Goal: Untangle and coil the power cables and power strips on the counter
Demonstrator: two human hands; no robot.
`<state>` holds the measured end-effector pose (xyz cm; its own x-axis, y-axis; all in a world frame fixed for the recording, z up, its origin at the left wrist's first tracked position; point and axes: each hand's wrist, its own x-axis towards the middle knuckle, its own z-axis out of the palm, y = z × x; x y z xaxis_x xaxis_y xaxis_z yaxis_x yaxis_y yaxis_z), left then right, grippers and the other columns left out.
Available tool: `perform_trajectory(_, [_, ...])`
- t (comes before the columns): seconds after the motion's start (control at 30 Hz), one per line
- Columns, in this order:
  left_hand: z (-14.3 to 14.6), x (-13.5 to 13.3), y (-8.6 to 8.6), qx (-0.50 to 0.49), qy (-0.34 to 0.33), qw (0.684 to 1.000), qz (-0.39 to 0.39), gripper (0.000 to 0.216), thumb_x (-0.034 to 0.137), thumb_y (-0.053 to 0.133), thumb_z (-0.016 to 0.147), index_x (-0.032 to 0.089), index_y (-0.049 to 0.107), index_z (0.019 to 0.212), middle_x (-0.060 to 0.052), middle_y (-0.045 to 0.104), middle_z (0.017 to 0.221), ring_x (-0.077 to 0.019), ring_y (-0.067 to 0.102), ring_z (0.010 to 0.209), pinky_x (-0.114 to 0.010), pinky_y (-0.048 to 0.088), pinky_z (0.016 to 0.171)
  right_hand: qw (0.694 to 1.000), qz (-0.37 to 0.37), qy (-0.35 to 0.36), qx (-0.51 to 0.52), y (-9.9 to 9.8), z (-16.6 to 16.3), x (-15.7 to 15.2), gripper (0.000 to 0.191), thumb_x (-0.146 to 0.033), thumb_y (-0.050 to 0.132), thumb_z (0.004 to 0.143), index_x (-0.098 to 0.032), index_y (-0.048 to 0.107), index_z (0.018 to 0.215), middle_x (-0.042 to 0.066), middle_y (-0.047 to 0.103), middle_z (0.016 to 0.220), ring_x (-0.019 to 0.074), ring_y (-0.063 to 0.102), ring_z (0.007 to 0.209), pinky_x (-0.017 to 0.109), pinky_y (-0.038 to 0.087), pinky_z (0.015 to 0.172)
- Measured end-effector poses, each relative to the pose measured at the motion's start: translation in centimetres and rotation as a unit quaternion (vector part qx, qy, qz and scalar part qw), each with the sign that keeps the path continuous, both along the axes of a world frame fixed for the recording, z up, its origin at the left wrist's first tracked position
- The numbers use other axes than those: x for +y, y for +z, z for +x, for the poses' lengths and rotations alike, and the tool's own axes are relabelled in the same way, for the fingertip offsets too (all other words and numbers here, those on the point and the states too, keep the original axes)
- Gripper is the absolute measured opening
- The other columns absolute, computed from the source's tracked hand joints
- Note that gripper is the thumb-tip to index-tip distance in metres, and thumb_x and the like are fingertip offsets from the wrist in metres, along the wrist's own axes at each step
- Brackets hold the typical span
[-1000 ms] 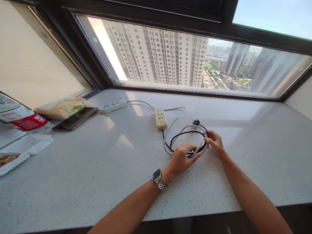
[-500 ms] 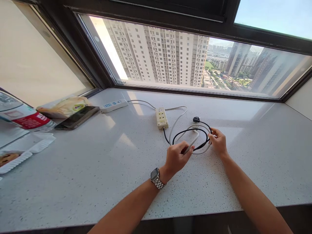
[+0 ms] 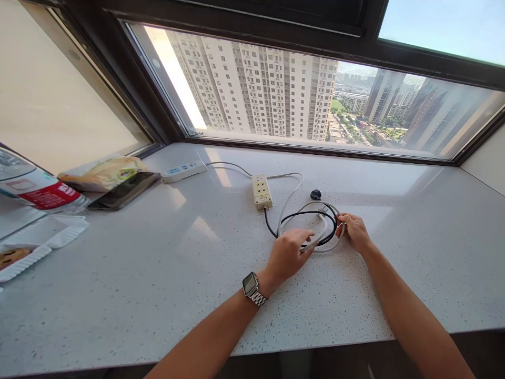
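Low over the counter, my left hand (image 3: pixel 291 249), with a watch (image 3: pixel 251 285) at its wrist, is closed around a white cable (image 3: pixel 321 234), its index finger slightly lifted. My right hand (image 3: pixel 354 230) pinches the right side of the same white cable's loop. A black cable (image 3: pixel 303 212) lies coiled among the white loops and runs to the cream power strip (image 3: pixel 261 192). Just beyond the coils rests a black plug (image 3: pixel 315 195). Inside them is a white plug (image 3: pixel 323 210), partly covered by cable. Whether the right fingertips also touch the black cable is unclear.
A white power strip (image 3: pixel 184 171) lies back left, its cable running right. Farther left are a phone (image 3: pixel 125 190), a wrapped food package (image 3: pixel 106 173), a bottle (image 3: pixel 43 184) on its side and a plastic tray (image 3: pixel 65 230) with a cookie. A window borders the speckled counter (image 3: pixel 158 295).
The black plug has turned and its cable has shifted inward from my right fingers. The white loop now stands out at my right hand. My left index finger has lifted slightly.
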<state>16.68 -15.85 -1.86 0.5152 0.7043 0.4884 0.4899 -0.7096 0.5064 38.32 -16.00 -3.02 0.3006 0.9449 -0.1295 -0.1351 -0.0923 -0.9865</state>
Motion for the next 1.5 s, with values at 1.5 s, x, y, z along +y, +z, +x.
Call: perform_trajectory(1.5, [-5.6,5.6,3.9,-0.714,-0.007,0.588,-0.380,0.059,0.051,0.032,0.095,0.017,0.017,0.049,0.006,0.015,0.042,-0.0064,0.015,0.034,-0.022,0.015,0.036,0.858,-0.051,-0.075,-0.506,-1.2,1.4,0.5,0.027,-0.037,0.047,0.089,-0.022,0.069,0.093,0.005,0.070,0.078,0.0191,0.059,0.070,0.026,0.034,0.057])
